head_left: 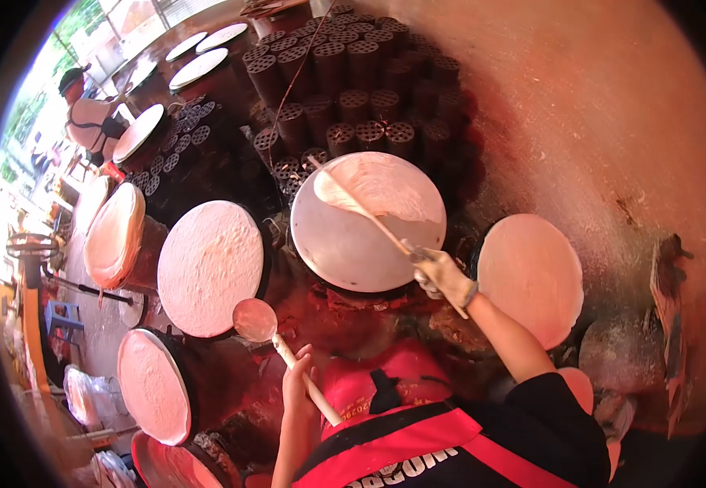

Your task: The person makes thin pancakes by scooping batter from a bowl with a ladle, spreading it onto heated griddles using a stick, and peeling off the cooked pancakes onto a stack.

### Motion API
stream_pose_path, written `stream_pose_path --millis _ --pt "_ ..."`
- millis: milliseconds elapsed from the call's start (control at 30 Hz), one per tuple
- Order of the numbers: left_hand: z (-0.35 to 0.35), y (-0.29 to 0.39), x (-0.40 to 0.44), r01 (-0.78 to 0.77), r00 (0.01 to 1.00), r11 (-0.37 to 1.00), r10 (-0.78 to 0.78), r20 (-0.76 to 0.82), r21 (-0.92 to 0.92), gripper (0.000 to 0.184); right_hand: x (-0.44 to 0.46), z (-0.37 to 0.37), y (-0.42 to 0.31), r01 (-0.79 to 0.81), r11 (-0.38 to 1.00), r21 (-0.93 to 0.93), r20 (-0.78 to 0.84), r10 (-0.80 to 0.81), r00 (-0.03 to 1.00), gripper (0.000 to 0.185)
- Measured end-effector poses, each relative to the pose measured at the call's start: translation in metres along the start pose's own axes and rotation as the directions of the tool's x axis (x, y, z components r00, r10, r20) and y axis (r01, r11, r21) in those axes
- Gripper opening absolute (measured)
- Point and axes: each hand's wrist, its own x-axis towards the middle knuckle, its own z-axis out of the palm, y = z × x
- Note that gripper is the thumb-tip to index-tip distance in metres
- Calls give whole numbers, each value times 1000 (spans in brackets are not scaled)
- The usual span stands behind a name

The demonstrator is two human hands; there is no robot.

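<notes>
My left hand [296, 376] is closed around the pale handle of a ladle [254, 320], whose round bowl hangs near the edge of a batter-covered griddle [210, 268]. In a work glove, my right hand [441, 275] grips a long thin wooden stick [361, 205]. The stick slants across the round griddle [353, 256] in front of me, its far end over the batter [385, 183]. That pale batter covers the back part of this griddle, while the grey surface shows at the front. Whether the stick's tip touches the batter, I cannot tell.
Perforated coal briquettes [361, 61] are stacked behind the griddle. Another coated griddle [530, 281] stands at right, close to my right arm. More coated griddles [153, 386] line the left side. A co-worker [92, 118] stands at far left. A wall [589, 98] rises at right.
</notes>
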Motion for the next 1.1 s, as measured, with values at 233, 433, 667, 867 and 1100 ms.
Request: stream_pose_path --millis 233,433,667,867,1100 --pt "38 -26 -13 -11 998 998 8 -57 -59 31 61 -27 -6 -7 997 -71 -166 -4 986 28" --pt "57 -50 -22 23 993 976 -47 -108 -215 31 11 -58 -35 -85 947 -310 241 164 957 28" --pt "63 -52 -28 16 979 964 -69 -190 -267 31 52 -106 -47 -11 994 -108 44 16 999 29" --pt "74 -43 -46 -17 972 973 -38 -232 -230 29 63 -89 -54 -76 934 -348 383 216 898 33" --pt "64 -53 -57 25 963 979 -78 -258 -202 30 98 -96 -57 2 969 -249 230 57 972 24"
